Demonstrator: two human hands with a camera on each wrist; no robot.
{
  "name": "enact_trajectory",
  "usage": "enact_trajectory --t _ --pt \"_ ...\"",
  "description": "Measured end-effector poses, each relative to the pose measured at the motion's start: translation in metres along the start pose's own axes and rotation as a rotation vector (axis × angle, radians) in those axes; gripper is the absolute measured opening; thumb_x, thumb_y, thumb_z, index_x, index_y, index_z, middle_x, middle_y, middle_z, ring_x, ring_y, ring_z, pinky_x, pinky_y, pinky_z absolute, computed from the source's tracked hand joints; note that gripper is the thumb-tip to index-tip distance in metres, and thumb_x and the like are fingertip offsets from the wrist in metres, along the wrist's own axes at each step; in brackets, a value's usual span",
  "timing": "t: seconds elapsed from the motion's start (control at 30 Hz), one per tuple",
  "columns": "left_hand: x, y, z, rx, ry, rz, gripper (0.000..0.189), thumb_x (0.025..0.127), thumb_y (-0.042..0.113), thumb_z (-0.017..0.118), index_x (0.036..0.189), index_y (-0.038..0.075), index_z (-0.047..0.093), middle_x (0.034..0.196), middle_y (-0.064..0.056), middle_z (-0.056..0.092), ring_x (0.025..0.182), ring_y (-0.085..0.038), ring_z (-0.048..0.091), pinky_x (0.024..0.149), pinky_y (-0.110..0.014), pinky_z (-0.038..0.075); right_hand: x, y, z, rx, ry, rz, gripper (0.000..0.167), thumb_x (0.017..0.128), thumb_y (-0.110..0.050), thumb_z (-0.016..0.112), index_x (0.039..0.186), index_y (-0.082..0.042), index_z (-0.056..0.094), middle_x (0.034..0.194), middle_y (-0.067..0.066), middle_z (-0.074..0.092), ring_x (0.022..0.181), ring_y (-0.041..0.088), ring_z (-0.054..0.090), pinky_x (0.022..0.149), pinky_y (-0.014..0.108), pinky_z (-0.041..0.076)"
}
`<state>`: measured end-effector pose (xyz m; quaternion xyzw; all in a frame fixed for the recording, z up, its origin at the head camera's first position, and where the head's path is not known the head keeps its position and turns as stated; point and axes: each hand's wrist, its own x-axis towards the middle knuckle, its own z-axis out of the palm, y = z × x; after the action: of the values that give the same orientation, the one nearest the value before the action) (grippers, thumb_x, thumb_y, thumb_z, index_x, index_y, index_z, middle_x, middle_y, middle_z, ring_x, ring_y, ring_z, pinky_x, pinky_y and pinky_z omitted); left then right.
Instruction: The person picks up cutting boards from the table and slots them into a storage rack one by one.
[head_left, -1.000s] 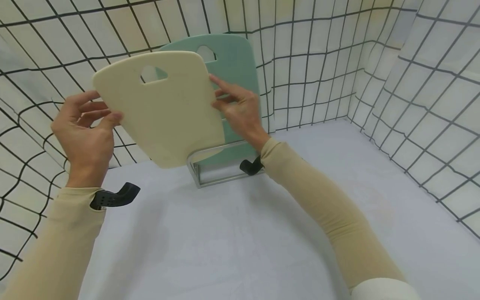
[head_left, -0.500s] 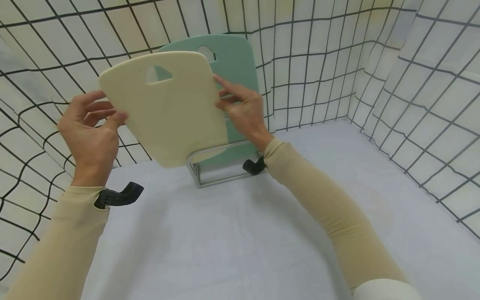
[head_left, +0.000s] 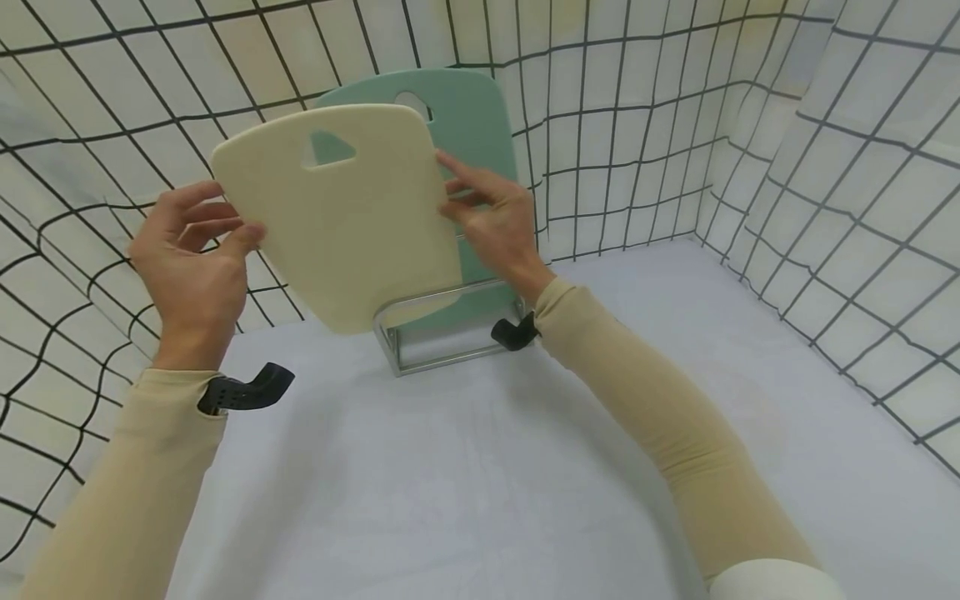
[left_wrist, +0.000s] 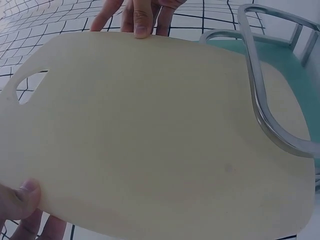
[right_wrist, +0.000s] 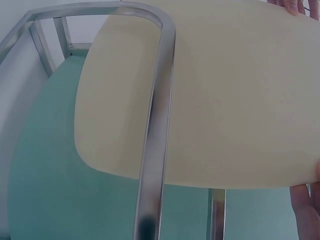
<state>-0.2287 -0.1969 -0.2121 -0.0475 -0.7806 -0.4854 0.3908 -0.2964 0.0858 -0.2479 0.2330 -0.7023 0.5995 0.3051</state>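
A cream cutting board (head_left: 360,225) is held up, tilted, between both hands. My left hand (head_left: 197,267) pinches its left edge, thumb on the front face. At the opposite edge my right hand (head_left: 498,221) pinches with thumb and fingers. The lower right corner of the board lies behind the front bar of a metal rack (right_wrist: 155,130); its lower left corner sticks out past the rack's left end. Behind it a green cutting board (head_left: 480,117) stands in the same rack, partly hidden by the cream one and my right hand.
Black wire grid panels (head_left: 622,108) with white backing rise behind and at both sides. A white cloth (head_left: 450,483) covers the surface under the rack. Black straps with curved pieces (head_left: 255,387) sit at both wrists.
Both hands and the cream board have shifted slightly to the right, further in behind the rack's front bar. The green board and rack have stayed put.
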Motion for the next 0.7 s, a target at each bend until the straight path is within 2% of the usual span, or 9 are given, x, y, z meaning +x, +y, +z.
enact_trajectory --t 0.33,0.47,0.7 --pt "-0.001 0.000 0.007 0.027 0.000 0.015 0.041 0.094 0.006 0.073 0.129 0.027 0.071 0.102 0.026 0.064 0.096 0.003 0.068 0.088 -0.013 0.058 -0.002 0.001 -0.006 0.003 0.002 0.031 0.053 0.083 0.004 0.080 0.131 -0.016 0.071 0.106 0.016 0.078 0.090 0.027 0.078 0.080 0.027 0.065" --pt "-0.002 0.001 0.010 0.026 0.000 0.011 0.040 0.093 0.004 0.073 0.127 0.026 0.072 0.101 0.026 0.064 0.095 0.003 0.068 0.086 -0.012 0.058 -0.003 0.001 -0.010 -0.002 0.006 0.046 0.053 0.083 0.005 0.080 0.131 -0.016 0.072 0.106 0.017 0.078 0.091 0.027 0.078 0.079 0.026 0.065" --pt "-0.004 0.003 0.015 0.030 -0.003 0.030 0.040 0.094 0.003 0.073 0.127 0.026 0.072 0.100 0.028 0.063 0.094 0.004 0.067 0.084 -0.011 0.056 -0.005 0.003 -0.015 -0.011 0.013 0.009 0.053 0.083 0.004 0.081 0.132 -0.013 0.070 0.106 0.018 0.078 0.090 0.028 0.077 0.079 0.027 0.065"
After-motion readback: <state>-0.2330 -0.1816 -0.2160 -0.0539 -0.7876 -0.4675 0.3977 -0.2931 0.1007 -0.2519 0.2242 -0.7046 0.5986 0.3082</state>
